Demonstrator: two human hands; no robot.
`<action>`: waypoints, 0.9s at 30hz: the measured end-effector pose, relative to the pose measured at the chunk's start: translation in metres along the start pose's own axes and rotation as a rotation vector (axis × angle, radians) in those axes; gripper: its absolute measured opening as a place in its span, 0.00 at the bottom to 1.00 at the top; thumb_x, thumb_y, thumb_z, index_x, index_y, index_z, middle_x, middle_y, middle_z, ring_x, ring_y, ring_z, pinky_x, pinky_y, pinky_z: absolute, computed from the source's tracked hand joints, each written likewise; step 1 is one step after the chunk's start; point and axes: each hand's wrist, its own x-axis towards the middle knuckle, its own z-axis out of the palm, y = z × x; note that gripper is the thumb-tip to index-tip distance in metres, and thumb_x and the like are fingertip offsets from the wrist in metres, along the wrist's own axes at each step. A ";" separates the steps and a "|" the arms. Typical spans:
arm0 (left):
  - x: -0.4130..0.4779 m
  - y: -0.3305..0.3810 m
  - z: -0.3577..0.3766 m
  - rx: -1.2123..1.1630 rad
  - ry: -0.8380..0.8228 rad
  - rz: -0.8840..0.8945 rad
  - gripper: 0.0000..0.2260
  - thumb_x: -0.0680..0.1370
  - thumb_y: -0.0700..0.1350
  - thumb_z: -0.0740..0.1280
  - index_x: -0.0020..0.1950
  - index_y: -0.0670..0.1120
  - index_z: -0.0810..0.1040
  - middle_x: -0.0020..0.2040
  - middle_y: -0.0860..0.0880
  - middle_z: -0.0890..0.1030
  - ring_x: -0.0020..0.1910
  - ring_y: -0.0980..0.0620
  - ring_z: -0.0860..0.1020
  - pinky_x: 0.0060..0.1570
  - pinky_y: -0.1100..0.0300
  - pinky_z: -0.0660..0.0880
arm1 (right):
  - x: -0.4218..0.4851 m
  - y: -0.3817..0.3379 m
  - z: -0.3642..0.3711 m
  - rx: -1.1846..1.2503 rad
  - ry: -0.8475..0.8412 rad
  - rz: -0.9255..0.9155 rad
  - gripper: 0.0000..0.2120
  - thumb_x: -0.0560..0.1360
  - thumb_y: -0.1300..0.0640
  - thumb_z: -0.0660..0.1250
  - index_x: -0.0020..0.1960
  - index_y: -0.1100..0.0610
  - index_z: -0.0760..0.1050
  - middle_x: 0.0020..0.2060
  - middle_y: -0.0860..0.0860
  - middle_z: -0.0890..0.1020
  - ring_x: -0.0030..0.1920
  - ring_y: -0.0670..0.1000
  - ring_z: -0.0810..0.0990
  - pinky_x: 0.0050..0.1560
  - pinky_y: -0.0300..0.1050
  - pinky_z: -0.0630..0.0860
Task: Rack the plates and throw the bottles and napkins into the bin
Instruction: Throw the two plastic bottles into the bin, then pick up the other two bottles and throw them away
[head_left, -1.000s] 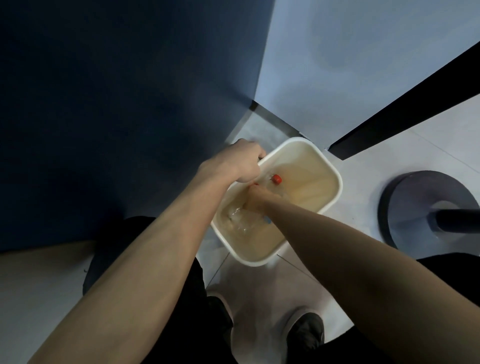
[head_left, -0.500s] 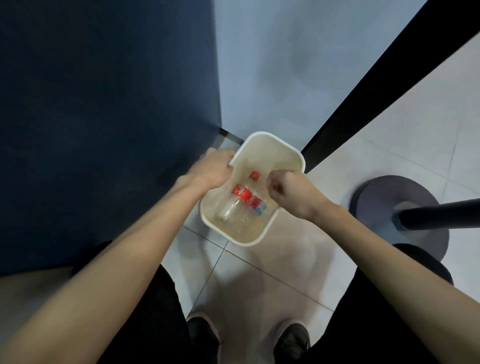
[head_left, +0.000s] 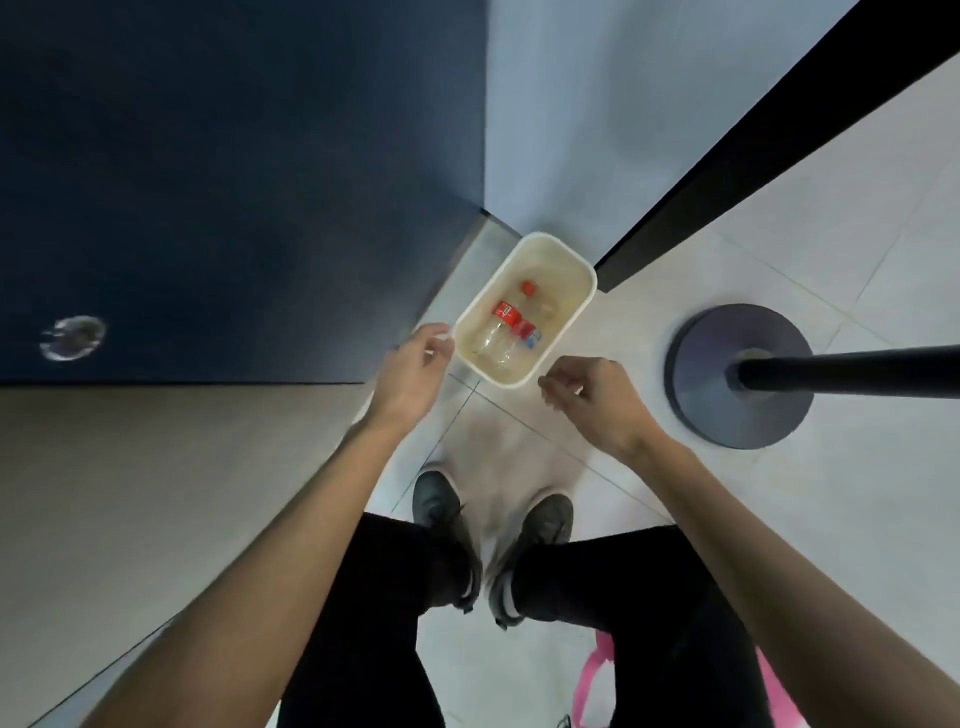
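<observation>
A white plastic bin (head_left: 556, 267), rectangular with rounded corners, is found on the glossy tiled floor (head_left: 779, 270). A clear plastic bottle (head_left: 511, 315), red-capped and red-labelled, is seen lying inside. The left hand (head_left: 415, 369) is held just beside the rim, the right hand (head_left: 592, 395) near it. The fingers of both are loosely curled, and nothing is held.

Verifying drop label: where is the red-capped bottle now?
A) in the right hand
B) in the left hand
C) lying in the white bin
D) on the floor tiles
C: the red-capped bottle lies inside the white bin; the left hand and right hand hold nothing.
</observation>
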 end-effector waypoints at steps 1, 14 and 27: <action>-0.036 0.010 -0.010 -0.082 -0.010 -0.048 0.09 0.81 0.49 0.61 0.58 0.56 0.78 0.50 0.53 0.85 0.50 0.50 0.81 0.58 0.49 0.77 | -0.026 -0.024 -0.007 0.024 -0.023 0.015 0.10 0.78 0.59 0.66 0.39 0.61 0.78 0.34 0.54 0.82 0.37 0.54 0.79 0.42 0.44 0.74; -0.354 0.178 -0.153 -0.341 0.111 0.015 0.13 0.81 0.35 0.60 0.52 0.48 0.83 0.42 0.51 0.85 0.38 0.55 0.82 0.39 0.69 0.73 | -0.257 -0.264 -0.108 0.140 -0.090 -0.198 0.07 0.75 0.64 0.67 0.41 0.54 0.78 0.34 0.46 0.81 0.38 0.50 0.80 0.44 0.45 0.77; -0.476 0.205 -0.248 -0.475 0.505 0.127 0.10 0.80 0.36 0.65 0.51 0.48 0.84 0.37 0.49 0.84 0.35 0.51 0.81 0.42 0.59 0.79 | -0.306 -0.401 -0.113 0.107 -0.242 -0.504 0.07 0.77 0.63 0.67 0.43 0.54 0.78 0.35 0.49 0.82 0.39 0.50 0.80 0.44 0.45 0.78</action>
